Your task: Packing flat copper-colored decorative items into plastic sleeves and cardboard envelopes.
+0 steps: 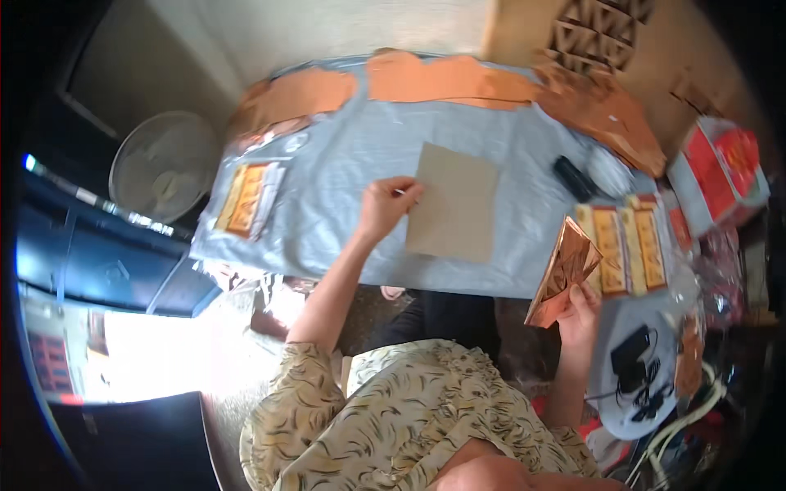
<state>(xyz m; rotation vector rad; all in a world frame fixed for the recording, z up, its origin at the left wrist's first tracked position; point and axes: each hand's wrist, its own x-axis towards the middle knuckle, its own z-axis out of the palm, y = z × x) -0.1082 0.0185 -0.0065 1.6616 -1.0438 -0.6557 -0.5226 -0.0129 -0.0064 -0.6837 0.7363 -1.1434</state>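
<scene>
A grey-brown cardboard sheet (454,204) lies at the middle of the table, slightly turned. At its left edge my left hand (388,211) is closed, thumb and fingertips pinching the border. My right hand (580,314), off the table's front edge on the right, grips a shiny copper-coloured foil piece (565,274) that looks folded and creased. The foil stands up at a tilt from my fingers, apart from the cardboard.
A grey plastic sheet (327,188) covers the table. Copper foil pieces (442,80) line its far edge. Printed yellow-orange packets (246,199) lie left, more packets (610,245) right, near a black object (573,177). A red-white box (712,176) stands far right; a round bin (160,164) stands left.
</scene>
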